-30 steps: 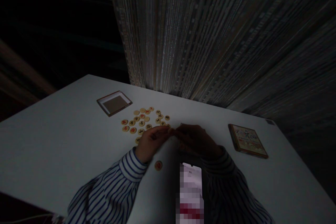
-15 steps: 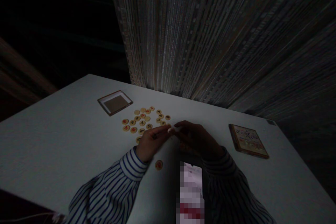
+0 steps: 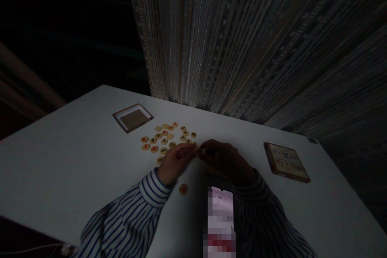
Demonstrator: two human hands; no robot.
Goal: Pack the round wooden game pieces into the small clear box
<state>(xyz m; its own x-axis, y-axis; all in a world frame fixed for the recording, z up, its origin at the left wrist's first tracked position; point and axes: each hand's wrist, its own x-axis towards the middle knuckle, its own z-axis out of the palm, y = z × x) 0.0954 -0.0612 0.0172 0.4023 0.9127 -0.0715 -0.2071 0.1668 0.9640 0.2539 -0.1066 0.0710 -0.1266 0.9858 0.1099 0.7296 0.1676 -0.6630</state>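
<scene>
My left hand (image 3: 176, 163) and my right hand (image 3: 228, 158) meet at the fingertips over the middle of the white table (image 3: 75, 161). Both are closed in a pinch on something small and pale, too dark to name. Just beyond my left hand lie several round Chinese chess pieces (image 3: 164, 141), some with red characters and some with black. A single red-marked piece (image 3: 183, 189) sits apart, near my left wrist. Beneath my right hand a brownish thing shows in part, in deep shadow. Striped cuffs cover both wrists.
A shallow framed tray or lid (image 3: 133, 118) lies at the back left. On the right is a flat box (image 3: 287, 162) with a printed top. A lit phone (image 3: 224, 205) lies close in front, between my forearms. Behind the table hangs a string curtain (image 3: 193, 48).
The fingertips of both hands have shifted slightly around the small thing between them, and my left fingers are more curled. The pieces on the table stay where they were.
</scene>
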